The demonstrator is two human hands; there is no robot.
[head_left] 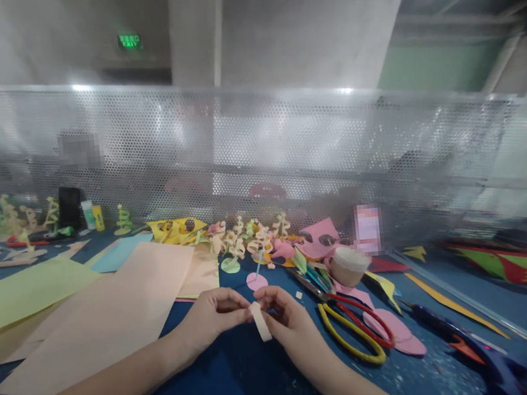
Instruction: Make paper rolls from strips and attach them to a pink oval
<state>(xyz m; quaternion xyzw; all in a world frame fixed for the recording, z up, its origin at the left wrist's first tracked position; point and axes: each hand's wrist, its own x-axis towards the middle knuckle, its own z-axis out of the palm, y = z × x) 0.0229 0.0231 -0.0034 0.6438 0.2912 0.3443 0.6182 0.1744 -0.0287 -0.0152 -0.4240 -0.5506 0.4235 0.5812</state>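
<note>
Near the middle of the blue table, my left hand [217, 319] pinches one end of a small cream paper strip [261, 323]. My right hand [285, 316] holds the same strip from the other side, its fingers closed and almost touching those of my left. The strip hangs down between the two hands. Just beyond the fingertips lies a pink paper disc [256, 281] with a thin blue stick [260, 253] standing on it. Scissors with red and yellow handles [355, 331] lie to the right of my right hand.
Large paper sheets [111, 311] cover the left. Small curled paper figures [235, 240] stand behind the hands. At right are a roll of white tape [350, 265], pink paper ovals [398, 333] and a dark blue glue gun [463, 339]. A perforated metal screen [156, 152] borders the back.
</note>
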